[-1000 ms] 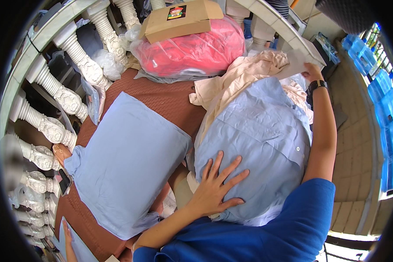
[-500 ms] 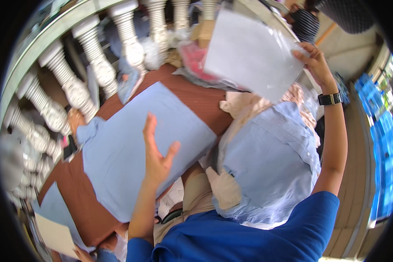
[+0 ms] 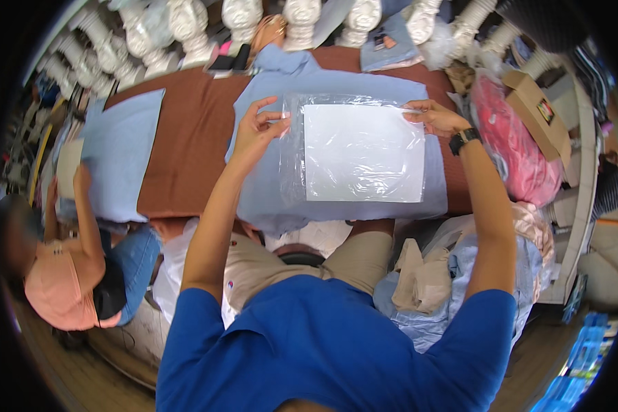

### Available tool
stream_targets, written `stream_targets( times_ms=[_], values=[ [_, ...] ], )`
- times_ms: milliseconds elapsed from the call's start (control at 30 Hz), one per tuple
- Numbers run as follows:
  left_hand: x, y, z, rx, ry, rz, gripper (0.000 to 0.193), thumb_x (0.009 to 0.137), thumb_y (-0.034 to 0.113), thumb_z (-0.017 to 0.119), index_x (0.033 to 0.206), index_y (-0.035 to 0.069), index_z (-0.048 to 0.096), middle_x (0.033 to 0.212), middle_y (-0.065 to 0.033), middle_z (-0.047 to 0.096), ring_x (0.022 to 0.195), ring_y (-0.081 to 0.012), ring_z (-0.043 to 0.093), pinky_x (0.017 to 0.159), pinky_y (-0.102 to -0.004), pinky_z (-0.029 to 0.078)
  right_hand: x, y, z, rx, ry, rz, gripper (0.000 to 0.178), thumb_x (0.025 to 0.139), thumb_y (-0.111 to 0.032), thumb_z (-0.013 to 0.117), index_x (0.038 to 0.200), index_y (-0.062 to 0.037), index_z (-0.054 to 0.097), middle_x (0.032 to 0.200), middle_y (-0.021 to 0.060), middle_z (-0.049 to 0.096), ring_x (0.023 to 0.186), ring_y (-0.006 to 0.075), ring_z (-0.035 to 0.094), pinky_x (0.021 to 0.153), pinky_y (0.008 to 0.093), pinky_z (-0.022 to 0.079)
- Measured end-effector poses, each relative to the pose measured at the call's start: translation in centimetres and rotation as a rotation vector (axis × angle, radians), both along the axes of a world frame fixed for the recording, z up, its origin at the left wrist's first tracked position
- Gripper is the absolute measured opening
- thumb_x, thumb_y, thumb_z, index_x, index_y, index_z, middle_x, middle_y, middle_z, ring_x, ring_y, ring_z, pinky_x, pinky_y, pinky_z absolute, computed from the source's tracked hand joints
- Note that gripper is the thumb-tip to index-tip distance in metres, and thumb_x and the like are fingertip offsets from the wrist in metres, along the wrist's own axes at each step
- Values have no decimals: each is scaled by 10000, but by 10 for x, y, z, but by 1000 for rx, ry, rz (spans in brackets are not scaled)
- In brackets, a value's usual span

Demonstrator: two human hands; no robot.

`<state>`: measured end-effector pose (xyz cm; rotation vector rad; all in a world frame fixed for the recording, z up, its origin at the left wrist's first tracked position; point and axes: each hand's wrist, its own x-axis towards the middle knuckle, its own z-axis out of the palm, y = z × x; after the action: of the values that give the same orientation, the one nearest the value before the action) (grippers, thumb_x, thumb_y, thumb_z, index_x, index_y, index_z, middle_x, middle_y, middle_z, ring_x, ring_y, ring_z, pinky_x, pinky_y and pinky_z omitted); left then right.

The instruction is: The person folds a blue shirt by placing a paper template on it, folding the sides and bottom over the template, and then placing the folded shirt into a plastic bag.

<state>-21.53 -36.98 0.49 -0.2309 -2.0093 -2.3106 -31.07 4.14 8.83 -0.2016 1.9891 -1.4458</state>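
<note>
A clear plastic bag [image 3: 293,172] with a white sheet [image 3: 362,154] in it is held flat over a light blue garment [image 3: 256,189]. My right hand [image 3: 438,118] is closed on the bag's upper right corner, thumb and fingers pinching it. At the bag's upper left edge, my left hand [image 3: 259,129] has its thumb and forefinger on the plastic, with the other fingers curled. The garment lies spread on a brown cloth-covered table [image 3: 192,147]; the bag hides much of it.
At the left, a person in a peach top [image 3: 65,281] handles a beige board [image 3: 69,168] by another blue garment [image 3: 120,154]. A cardboard box [image 3: 539,113] and pink plastic-wrapped goods [image 3: 505,141] stand right. Bagged blue clothes [image 3: 470,275] sit by my right leg. White balusters [image 3: 301,20] line the far edge.
The bag with the white sheet has come from the far right to over the blue garment. My left hand, open and free before, now grips its left edge. The view has turned left.
</note>
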Motion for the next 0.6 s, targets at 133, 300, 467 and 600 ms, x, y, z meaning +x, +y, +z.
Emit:
stream_targets(
  times_ms=[133,300,467,600],
  values=[
    [1,-33,-58,-535,-86,150,545,857,50,705,1349,28,472,1089,-152,696,822,-196,679,742,-325,543,-32,-40,-81,189,10,-40,348,875,-120,720,1204,-55,627,1102,93,649,1029,209,625,866,415,517],
    [-20,-52,-100,-732,39,243,498,853,86,703,1315,58,520,1056,-153,702,868,-277,678,807,-382,529,-29,-147,-149,426,1397,-117,309,783,-15,659,1088,-63,681,1053,194,644,1000,362,595,973,491,415],
    [-50,-52,-100,-964,168,133,282,865,76,688,1144,62,652,990,-128,695,830,-253,674,769,-353,531,11,-264,-187,54,1125,-119,261,839,-4,620,1073,-88,699,1070,143,651,1007,360,561,916,446,433],
    [-55,-51,-102,-855,219,121,134,852,28,667,986,24,664,920,-115,667,805,-265,648,742,-365,505,12,-282,-203,87,1082,-157,171,860,-44,627,991,-85,728,1026,107,655,967,341,539,885,425,433]
  ],
)
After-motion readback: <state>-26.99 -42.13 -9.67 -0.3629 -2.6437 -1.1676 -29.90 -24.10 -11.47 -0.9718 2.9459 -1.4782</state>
